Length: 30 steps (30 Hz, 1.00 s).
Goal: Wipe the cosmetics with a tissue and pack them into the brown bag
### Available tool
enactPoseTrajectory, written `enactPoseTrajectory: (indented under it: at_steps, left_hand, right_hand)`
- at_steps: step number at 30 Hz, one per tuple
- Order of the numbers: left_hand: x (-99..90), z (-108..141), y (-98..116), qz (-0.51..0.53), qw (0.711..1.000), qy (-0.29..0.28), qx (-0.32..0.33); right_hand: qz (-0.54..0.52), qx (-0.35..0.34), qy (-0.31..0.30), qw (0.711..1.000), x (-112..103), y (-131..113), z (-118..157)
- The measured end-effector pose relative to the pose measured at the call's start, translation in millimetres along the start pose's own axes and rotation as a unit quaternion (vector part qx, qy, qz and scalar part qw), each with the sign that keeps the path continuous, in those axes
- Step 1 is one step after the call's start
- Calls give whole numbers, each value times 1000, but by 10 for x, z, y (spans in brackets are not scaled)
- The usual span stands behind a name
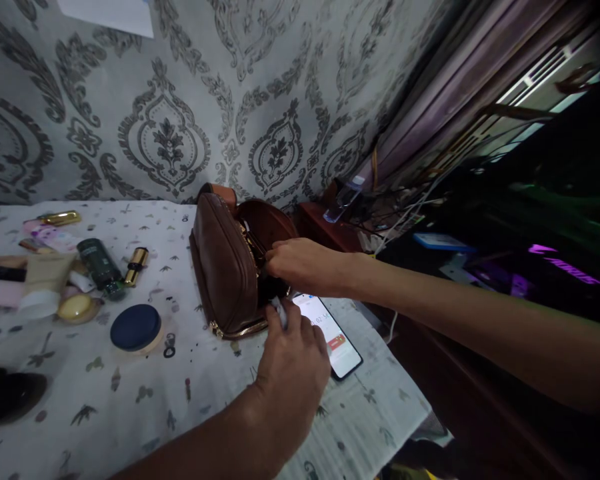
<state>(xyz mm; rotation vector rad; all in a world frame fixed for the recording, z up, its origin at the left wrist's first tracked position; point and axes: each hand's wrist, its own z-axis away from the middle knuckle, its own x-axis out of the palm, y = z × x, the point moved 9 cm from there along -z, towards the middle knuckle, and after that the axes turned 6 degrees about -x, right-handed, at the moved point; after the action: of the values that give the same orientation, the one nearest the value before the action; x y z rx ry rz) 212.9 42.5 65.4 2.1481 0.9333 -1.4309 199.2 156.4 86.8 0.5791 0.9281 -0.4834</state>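
A brown leather bag [225, 267] stands unzipped on the patterned tablecloth, its opening facing right. My right hand [300, 263] reaches in from the right and is closed at the bag's open edge; its fingertips are hidden, so what it grips cannot be made out. Lower down, at the mouth of the bag, my left hand [297, 360] pinches a small whitish item [279, 312], mostly covered by the fingers. Partly behind the left hand lies a phone [347, 360] with a lit timer screen.
Left of the bag are a navy round compact [136, 327], a gold lipstick [137, 265], a dark green bottle [100, 265], a beige tube [45, 280] and several other cosmetics. A clear bottle [344, 199] and cables sit beyond the table's right edge. A patterned wall [180, 100] rises behind.
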Motion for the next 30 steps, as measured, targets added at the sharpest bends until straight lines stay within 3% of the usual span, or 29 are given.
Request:
enactPoseTrajectory:
  at_steps: [5,12,15,20,26,30]
  left_hand:
    - [42,4,21,-2,1000,-20,12]
    - [73,-5,16,21,998,-57,27]
    - [50,-11,2,41,997,-62,34]
    - [104,-40,-95,34,997,-74,-10]
    - [110,-42,-80,42,995,-90,34]
    - [81,-26,-58,20,992,-118,43]
  right_hand:
    - [17,-87,47,995,36,-126,69]
    - [-5,-145,49,988,153,-188,225]
    - [11,-138,57,989,159,-194,214]
    - [48,-138,43,988,160,-276,165]
    - [32,-119,56,991,71,-291,191]
    - [18,-109,19,994,40,-251,211]
